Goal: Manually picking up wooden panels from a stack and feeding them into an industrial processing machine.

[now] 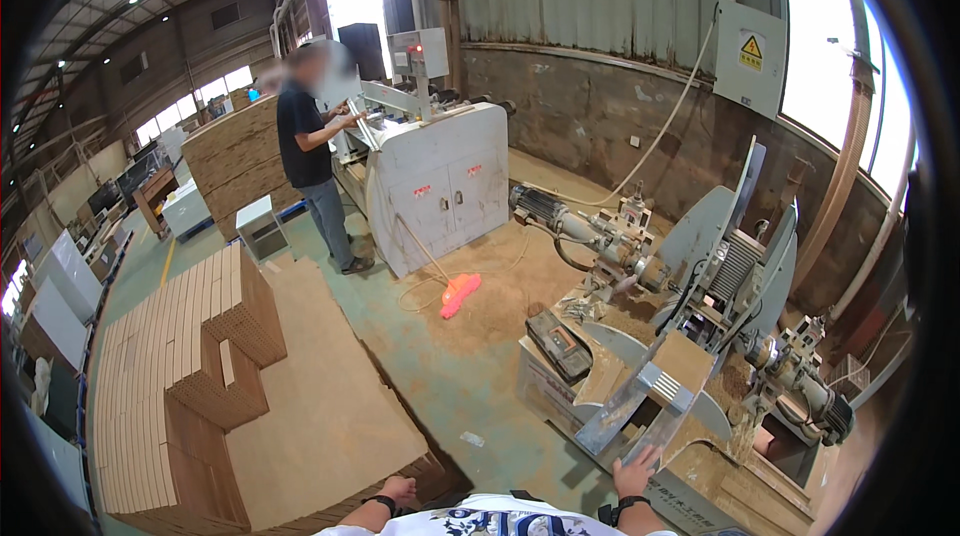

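Note:
My left hand (398,490) is over the near edge of a wide stack of brown boards (330,426), its fingers curled in and nothing visible in them. My right hand (634,472) has its fingers spread at the near edge of a dusty woodworking machine (690,366), seeming to touch its metal front. No loose piece is in this hand. On the machine, a flat brown board (683,361) sits between the metal guides, behind a grey bracket (667,387). A dark, dusty tray-like box (560,345) rests to its left.
Brown strips (165,366) are piled on the boards at left. A co-worker (315,146) stands at a white machine (440,186) farther back. A pink-headed broom (460,294) lies on the sawdust-covered floor. Motors (545,206) flank the near machine; a cable hangs by the wall.

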Demonstrator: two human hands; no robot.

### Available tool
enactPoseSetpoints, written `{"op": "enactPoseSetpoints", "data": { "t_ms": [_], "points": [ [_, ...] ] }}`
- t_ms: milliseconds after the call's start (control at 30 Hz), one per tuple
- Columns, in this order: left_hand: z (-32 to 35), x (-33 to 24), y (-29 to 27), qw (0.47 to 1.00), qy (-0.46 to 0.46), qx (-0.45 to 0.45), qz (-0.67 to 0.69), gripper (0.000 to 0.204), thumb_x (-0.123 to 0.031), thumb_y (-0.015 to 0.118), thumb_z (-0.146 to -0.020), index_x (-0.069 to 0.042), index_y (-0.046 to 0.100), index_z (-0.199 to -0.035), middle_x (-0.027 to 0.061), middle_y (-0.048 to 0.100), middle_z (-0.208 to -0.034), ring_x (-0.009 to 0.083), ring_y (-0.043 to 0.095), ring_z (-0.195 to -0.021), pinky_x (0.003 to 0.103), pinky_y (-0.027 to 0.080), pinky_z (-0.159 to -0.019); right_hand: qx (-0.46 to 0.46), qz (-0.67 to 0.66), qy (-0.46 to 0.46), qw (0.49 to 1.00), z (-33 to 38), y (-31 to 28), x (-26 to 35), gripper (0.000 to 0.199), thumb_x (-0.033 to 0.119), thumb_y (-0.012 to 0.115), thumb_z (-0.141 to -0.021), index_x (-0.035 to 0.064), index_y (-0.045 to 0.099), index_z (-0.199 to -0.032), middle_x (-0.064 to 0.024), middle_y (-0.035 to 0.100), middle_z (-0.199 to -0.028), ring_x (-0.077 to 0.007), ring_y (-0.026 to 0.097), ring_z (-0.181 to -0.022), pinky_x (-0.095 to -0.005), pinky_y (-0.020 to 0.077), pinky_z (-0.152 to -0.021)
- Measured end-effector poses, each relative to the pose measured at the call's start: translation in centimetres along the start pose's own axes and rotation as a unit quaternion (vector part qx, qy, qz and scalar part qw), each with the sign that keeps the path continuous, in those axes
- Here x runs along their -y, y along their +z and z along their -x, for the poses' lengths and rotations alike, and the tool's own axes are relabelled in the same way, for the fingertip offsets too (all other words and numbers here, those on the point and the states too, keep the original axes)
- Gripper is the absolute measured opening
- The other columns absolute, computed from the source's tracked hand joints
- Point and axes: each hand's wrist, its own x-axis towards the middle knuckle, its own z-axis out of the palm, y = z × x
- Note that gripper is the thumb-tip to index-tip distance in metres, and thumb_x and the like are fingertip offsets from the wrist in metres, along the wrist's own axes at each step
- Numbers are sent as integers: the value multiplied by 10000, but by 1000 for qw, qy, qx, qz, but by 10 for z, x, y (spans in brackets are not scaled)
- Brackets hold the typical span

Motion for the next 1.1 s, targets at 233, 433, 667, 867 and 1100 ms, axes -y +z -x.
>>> {"op": "enactPoseSetpoints", "data": {
  "t_ms": [233, 433, 667, 867, 1100],
  "points": [
    [2, 1, -3, 999, -3, 7, -42, 183, -199, 581, -814, -24, 582, -871, 88, 611, -815, 209, 589, -695, 355, 501, -639, -6, -8, 0, 1000, 6, -7, 4, 915, 353, 639, -683, -41, 169, -1362, -212, 27, -1450, -488, 399, -1083, -485, 374, -909],
    [4, -8, -6, 999, -3, 39, 9, 166, -172, 582, -804, -6, 571, -809, 104, 581, -751, 212, 577, -628, 344, 504, -601, -28, 5, -13, 1000, 5, -2, -3, 916, 421, 631, -691, -42, 202, -1355, -255, 43, -1436, -492, 367, -1111, -478, 359, -921],
    [-9, -3, -15, 996, 13, 43, -79, 143, -131, 551, -781, 2, 535, -834, 132, 574, -784, 259, 583, -677, 390, 505, -626, -57, 14, -19, 998, -5, 6, -3, 927, 468, 615, -700, 17, 174, -1380, -233, 37, -1445, -501, 374, -1102, -477, 387, -901],
    [-12, -9, -23, 886, 159, 61, -432, 307, -332, 594, -754, -60, 582, -896, 131, 618, -806, 266, 606, -743, 372, 486, -667, -7, 29, 17, 999, 0, -3, -3, 946, 481, 609, -710, 49, 123, -1397, -202, 37, -1454, -505, 400, -1076, -466, 417, -877],
    [-36, 1, -41, 749, 265, 64, -604, 452, -489, 633, -713, -102, 614, -944, 114, 648, -817, 245, 621, -777, 341, 471, -692, 45, -26, 27, 998, 6, -15, 7, 929, 479, 599, -717, 34, 142, -1391, -219, 16, -1448, -542, 307, -1165, -510, 341, -952]
  ]
}}
